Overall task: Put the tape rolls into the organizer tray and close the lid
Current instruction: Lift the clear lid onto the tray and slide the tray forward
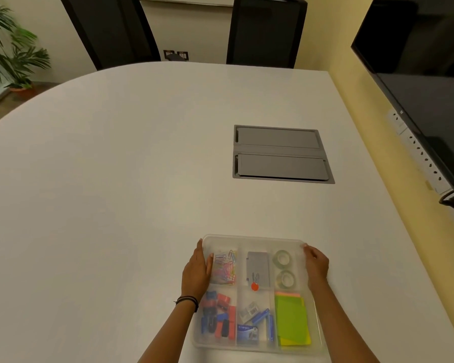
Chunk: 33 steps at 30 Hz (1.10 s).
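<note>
So left hand (196, 271) and right hand (317, 265) press flat-fingered on the clear lid (254, 241); push unevenly and a corner probably stays popped.

Left hand (195, 268): wrist carries several thin dark bands (188, 300), stacked side by side, one short strand end protruding. Right hand (316, 265): bare. Forearms (346, 326): bare to frame edge.
</note>
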Each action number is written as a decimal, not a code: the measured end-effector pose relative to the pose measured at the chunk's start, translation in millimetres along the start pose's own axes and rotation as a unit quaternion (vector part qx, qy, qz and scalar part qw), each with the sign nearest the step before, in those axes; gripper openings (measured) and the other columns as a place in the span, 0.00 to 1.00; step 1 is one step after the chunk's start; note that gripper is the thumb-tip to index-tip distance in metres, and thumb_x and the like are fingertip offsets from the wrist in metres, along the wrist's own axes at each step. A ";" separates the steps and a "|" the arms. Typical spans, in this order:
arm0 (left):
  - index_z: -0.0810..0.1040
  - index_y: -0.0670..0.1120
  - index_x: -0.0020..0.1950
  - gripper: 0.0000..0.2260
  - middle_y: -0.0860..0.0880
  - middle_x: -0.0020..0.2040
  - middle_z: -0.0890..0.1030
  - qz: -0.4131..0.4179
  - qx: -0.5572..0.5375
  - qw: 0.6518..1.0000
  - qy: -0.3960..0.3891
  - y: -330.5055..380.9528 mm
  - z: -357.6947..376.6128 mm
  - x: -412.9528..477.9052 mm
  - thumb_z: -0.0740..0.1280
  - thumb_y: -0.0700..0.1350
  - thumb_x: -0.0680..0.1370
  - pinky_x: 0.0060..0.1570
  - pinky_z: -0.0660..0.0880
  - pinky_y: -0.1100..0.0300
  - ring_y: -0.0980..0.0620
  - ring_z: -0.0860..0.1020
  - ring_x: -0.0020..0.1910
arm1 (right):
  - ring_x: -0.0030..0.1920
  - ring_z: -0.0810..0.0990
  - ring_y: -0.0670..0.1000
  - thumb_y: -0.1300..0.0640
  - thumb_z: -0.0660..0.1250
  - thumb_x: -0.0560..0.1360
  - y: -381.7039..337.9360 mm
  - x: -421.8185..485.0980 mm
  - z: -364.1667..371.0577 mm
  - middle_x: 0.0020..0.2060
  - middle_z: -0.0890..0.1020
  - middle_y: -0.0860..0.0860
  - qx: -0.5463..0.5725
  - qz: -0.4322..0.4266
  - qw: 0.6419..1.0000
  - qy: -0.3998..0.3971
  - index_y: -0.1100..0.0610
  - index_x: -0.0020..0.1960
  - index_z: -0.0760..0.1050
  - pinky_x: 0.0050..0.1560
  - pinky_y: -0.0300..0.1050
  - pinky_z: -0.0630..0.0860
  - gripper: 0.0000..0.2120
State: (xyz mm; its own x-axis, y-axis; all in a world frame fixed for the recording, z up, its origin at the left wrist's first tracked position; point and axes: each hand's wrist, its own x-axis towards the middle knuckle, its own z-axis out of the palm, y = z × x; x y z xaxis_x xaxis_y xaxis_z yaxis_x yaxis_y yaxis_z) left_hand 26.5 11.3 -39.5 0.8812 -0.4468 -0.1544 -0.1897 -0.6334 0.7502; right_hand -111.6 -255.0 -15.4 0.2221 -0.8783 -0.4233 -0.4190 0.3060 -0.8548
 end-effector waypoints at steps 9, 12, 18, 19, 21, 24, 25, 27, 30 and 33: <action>0.64 0.49 0.67 0.17 0.51 0.51 0.80 -0.030 -0.019 0.999 0.008 -3.4 1.2 10.9 0.56 0.55 0.81 0.46 0.79 0.58 0.51 0.81 0.45 | 0.49 0.72 0.52 0.59 0.67 0.76 -9.1 20.9 5.6 0.61 0.75 0.69 0.075 0.077 0.993 -0.048 0.68 0.58 0.76 0.43 0.44 0.72 0.15; 0.65 0.49 0.65 0.16 0.54 0.50 0.77 -0.034 -0.021 0.999 0.013 -2.7 1.1 16.3 0.56 0.55 0.81 0.46 0.79 0.58 0.51 0.80 0.45 | 0.42 0.70 0.51 0.59 0.67 0.76 -12.5 22.4 7.8 0.62 0.72 0.72 0.069 0.083 0.993 -0.046 0.71 0.57 0.76 0.40 0.42 0.70 0.16; 0.66 0.47 0.53 0.09 0.52 0.30 0.75 -0.068 0.022 0.997 0.039 -3.9 0.0 25.3 0.52 0.52 0.82 0.26 0.69 0.63 0.52 0.75 0.27 | 0.45 0.73 0.52 0.58 0.68 0.76 -20.5 23.1 12.4 0.49 0.79 0.59 0.060 0.084 0.993 -0.053 0.70 0.58 0.76 0.44 0.45 0.73 0.17; 0.66 0.47 0.51 0.09 0.52 0.30 0.75 -0.074 0.021 0.996 0.040 -4.1 -0.2 26.0 0.52 0.52 0.82 0.26 0.69 0.63 0.52 0.75 0.27 | 0.47 0.73 0.53 0.58 0.68 0.75 -21.5 22.4 12.7 0.48 0.78 0.58 0.060 0.081 0.993 -0.053 0.69 0.58 0.76 0.46 0.46 0.73 0.17; 0.66 0.48 0.49 0.09 0.51 0.31 0.75 -0.081 0.016 0.996 0.039 -4.2 -0.5 26.8 0.53 0.52 0.82 0.26 0.68 0.63 0.52 0.75 0.28 | 0.46 0.73 0.52 0.58 0.68 0.76 -22.4 21.3 12.5 0.47 0.77 0.57 0.052 0.073 0.995 -0.052 0.68 0.57 0.77 0.46 0.46 0.73 0.15; 0.67 0.46 0.46 0.11 0.51 0.32 0.74 -0.085 0.014 0.996 0.039 -3.7 -0.7 27.9 0.53 0.52 0.82 0.27 0.66 0.63 0.55 0.73 0.28 | 0.48 0.73 0.53 0.56 0.66 0.77 -21.8 18.2 8.7 0.47 0.77 0.57 0.010 0.057 0.997 -0.046 0.65 0.55 0.77 0.50 0.48 0.72 0.13; 0.67 0.46 0.45 0.12 0.52 0.31 0.74 -0.086 0.012 0.995 0.040 -3.5 -0.8 28.3 0.53 0.51 0.82 0.27 0.65 0.63 0.55 0.72 0.28 | 0.47 0.73 0.54 0.56 0.65 0.77 -21.0 16.0 6.1 0.46 0.77 0.57 -0.009 0.049 0.998 -0.046 0.64 0.53 0.77 0.49 0.47 0.73 0.12; 0.67 0.46 0.44 0.12 0.53 0.30 0.72 -0.087 0.012 0.995 0.039 -2.6 -1.4 29.1 0.53 0.51 0.82 0.26 0.64 0.63 0.55 0.71 0.27 | 0.42 0.73 0.54 0.55 0.63 0.78 -16.9 9.5 -0.6 0.40 0.76 0.56 -0.069 0.017 0.996 -0.051 0.61 0.45 0.76 0.40 0.44 0.72 0.10; 0.66 0.46 0.44 0.12 0.52 0.30 0.72 -0.083 0.016 0.996 0.040 0.9 -3.9 31.6 0.52 0.51 0.82 0.26 0.64 0.63 0.55 0.71 0.27 | 0.36 0.73 0.54 0.52 0.60 0.80 -3.7 -5.5 -12.3 0.34 0.75 0.54 -0.219 -0.072 0.971 -0.058 0.60 0.40 0.69 0.34 0.44 0.67 0.14; 0.66 0.46 0.45 0.12 0.50 0.32 0.74 -0.080 0.028 0.996 0.040 2.6 -5.1 33.4 0.52 0.52 0.82 0.27 0.68 0.61 0.53 0.72 0.27 | 0.27 0.69 0.51 0.52 0.58 0.80 15.4 -25.4 -24.5 0.26 0.72 0.51 -0.323 -0.154 0.933 -0.046 0.58 0.34 0.64 0.28 0.44 0.65 0.18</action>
State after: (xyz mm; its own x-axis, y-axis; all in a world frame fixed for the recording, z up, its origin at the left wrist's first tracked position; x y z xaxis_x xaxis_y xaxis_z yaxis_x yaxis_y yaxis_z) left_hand 57.6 -2.0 -39.4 0.9333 -0.2865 -0.2165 -0.0650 -0.7277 0.6828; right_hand -145.3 -237.0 -10.5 0.4814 -0.8441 -0.2361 -0.7593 -0.2671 -0.5934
